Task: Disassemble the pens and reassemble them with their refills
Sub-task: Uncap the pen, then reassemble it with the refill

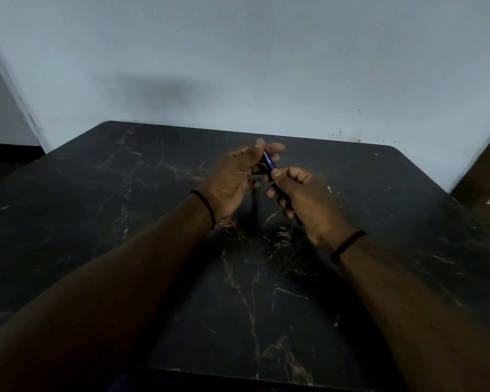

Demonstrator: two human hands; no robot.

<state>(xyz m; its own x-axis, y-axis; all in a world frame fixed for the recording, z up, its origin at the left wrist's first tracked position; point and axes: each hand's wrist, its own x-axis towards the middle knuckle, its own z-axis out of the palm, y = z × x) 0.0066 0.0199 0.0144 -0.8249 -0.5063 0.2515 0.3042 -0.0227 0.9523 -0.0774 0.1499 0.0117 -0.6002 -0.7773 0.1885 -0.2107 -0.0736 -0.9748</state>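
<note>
Both hands raised above the dark marbled tabletop (266,292), near its far edge; left hand (232,179) curled, fingertips pinching the upper end of the blue pen (269,162); right hand (303,199) closed round its lower part — pen tilted, held between both.

Bare forearms, a thin black band (207,206) on each wrist.

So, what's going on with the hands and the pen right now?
Both hands closed on the blue pen: left hand at its far end, right hand nearer. Held above the dark marble table. Nothing in the way.
</note>
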